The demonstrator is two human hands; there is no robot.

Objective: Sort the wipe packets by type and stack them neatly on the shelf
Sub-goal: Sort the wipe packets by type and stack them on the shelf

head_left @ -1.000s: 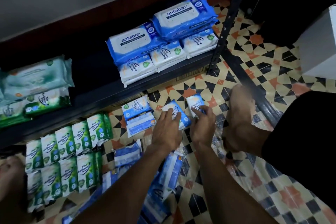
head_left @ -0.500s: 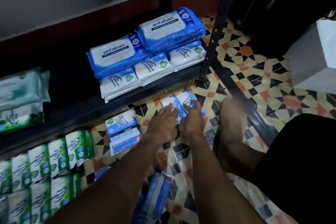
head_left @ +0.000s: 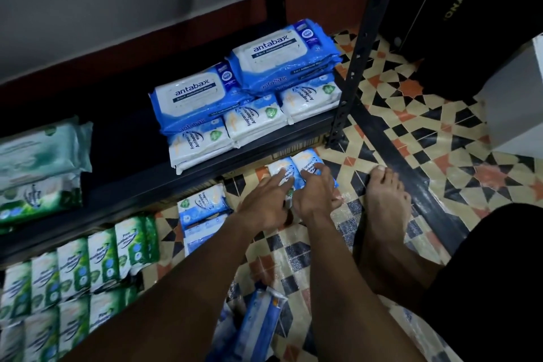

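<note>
Glossy patterned tile in cream, black and orange stars covers the floor (head_left: 440, 132), and a black metal shelf (head_left: 123, 132) with perforated upright posts (head_left: 361, 47) stands low over it. At the far right corner sit a black box with gold lettering (head_left: 484, 9) and a plain white box (head_left: 517, 103). On the shelf's right end two large blue packets (head_left: 191, 97) of soft crinkled film lie side by side, each with a white rectangular lid label. They rest on three flatter white packets (head_left: 255, 123) lined along the front edge. At the shelf's left end a pale mint pack (head_left: 38, 153) lies on a dark green pack (head_left: 38, 197). On the floor before the shelf's left half stand small green packets (head_left: 100, 256), five in the back row; the nearer row is partly hidden by the left forearm. Two small blue packets (head_left: 202, 206) lie one behind the other near the middle, and a loose blue packet (head_left: 258, 326) lies tilted at the near edge. The task's pair of blue-and-white packets (head_left: 293, 167) lies touching, just under the shelf's front edge by the right post. The left hand (head_left: 264, 206) rests on the left one, the right hand (head_left: 314, 197) on the right one, both with fingers stretched and slightly apart, pressing flat. A bare foot (head_left: 385, 197) stands just right of them.
</note>
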